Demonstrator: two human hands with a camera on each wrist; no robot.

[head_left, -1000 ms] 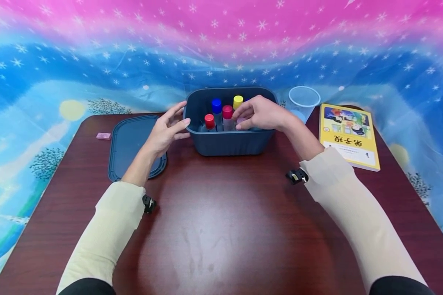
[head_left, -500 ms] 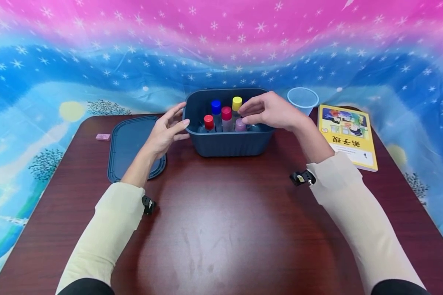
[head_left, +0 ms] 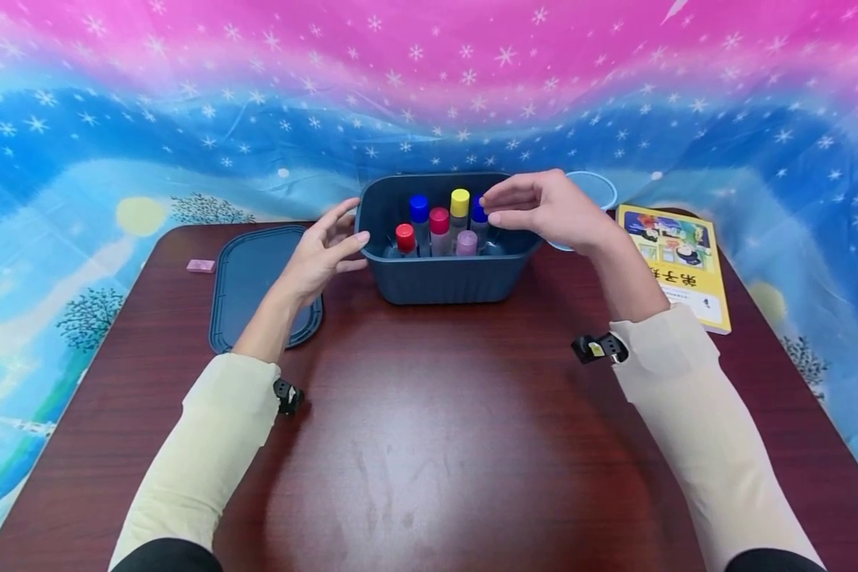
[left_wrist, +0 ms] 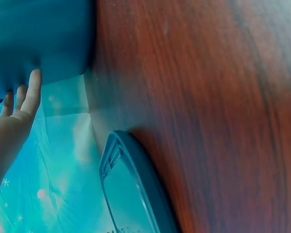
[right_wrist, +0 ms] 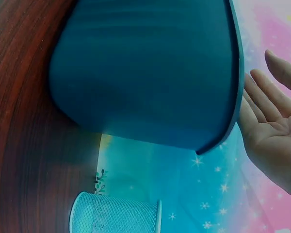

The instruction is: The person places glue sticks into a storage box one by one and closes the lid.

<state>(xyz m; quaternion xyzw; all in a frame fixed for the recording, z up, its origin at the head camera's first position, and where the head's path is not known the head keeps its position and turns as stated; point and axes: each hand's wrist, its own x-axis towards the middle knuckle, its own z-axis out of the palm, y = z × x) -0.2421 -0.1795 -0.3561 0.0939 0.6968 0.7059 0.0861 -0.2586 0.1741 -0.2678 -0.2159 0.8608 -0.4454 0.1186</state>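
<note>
A dark blue plastic bin (head_left: 446,280) stands at the back of the table. Inside it, several clear tubes stand upright, capped in red (head_left: 404,237), crimson (head_left: 439,220), yellow (head_left: 460,200), lilac (head_left: 466,242) and blue (head_left: 419,208). My left hand (head_left: 322,258) rests spread against the bin's left end; in the left wrist view its extended fingers (left_wrist: 33,92) touch the outer wall. Over the bin's right end hovers my right hand (head_left: 554,210), fingers loosely extended and holding nothing. Its fingertips overlap a second blue-capped tube (head_left: 479,213) in the head view.
Left of the bin lies its dark blue lid (head_left: 253,278), with a small pink block (head_left: 201,265) beside it. A light blue mesh cup (right_wrist: 114,213) stands right of the bin, partly behind my right hand. Farther right lies a yellow book (head_left: 686,274). A printed cloth hangs behind.
My right hand has let go of the lilac-capped tube and moved right and slightly up, uncovering the tubes at that end. My left hand stays on the bin.
</note>
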